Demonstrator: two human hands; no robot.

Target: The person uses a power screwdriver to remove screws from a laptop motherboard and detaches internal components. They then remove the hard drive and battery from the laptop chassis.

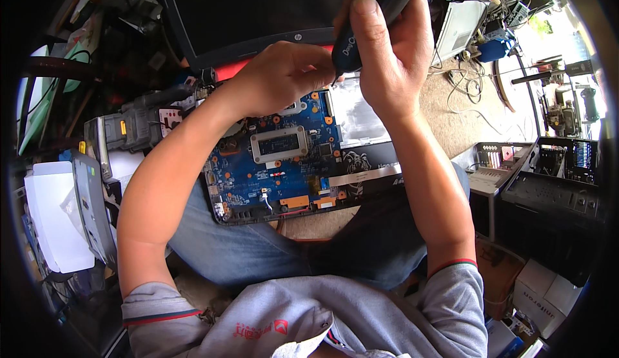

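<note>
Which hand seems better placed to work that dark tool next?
Probably the right hand: it grips the dark tool around its body, while the left hand is by the tool's lower end, near the far edge of the blue circuit board.

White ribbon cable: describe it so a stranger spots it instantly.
Find the blue motherboard above the jeans. At its lower right, the ribbon cable runs toward the right forearm. It's a narrow white strip, unlike the broad silvery rectangle above.
</note>
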